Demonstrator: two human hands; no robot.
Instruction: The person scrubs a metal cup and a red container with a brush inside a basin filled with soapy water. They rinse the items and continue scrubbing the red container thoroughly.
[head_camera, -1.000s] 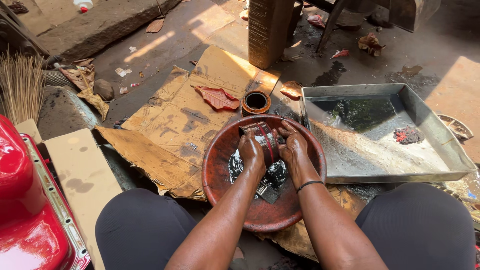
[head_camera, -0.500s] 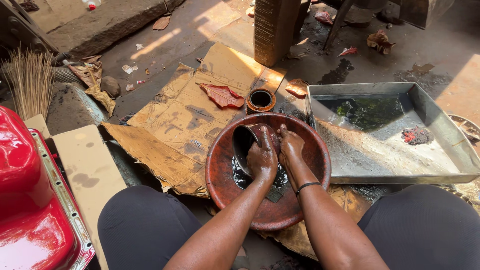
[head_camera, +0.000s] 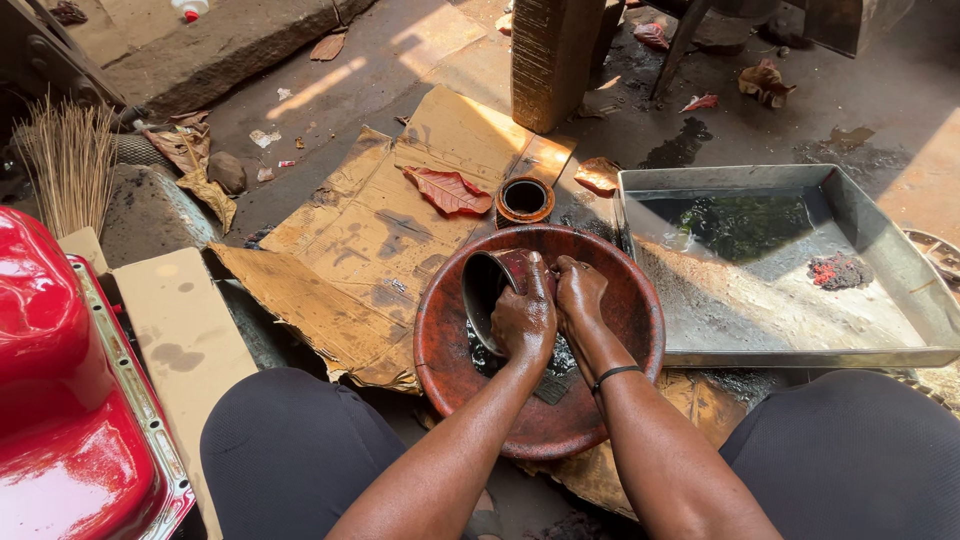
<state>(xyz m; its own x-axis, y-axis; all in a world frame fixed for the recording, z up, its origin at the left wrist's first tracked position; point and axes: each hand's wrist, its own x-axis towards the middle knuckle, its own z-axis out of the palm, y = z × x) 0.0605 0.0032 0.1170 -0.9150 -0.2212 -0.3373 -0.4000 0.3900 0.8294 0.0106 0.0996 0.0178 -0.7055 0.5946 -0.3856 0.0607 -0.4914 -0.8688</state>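
Metal tray (head_camera: 940, 345) close beside bowl (head_camera: 440, 360).

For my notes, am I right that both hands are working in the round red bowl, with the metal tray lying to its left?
Not quite: the head view shows the metal tray to the right of the round red bowl. The left hand and right hand are indeed both in the bowl.

Your round reddish-brown basin (head_camera: 445, 350) sits on the ground between your knees, on stained cardboard, holding dark oily liquid. In it, a curved dark metal part (head_camera: 490, 285) with a reddish rim stands tilted on edge at the upper left, its hollow side facing left, its lower end dipped in the liquid.
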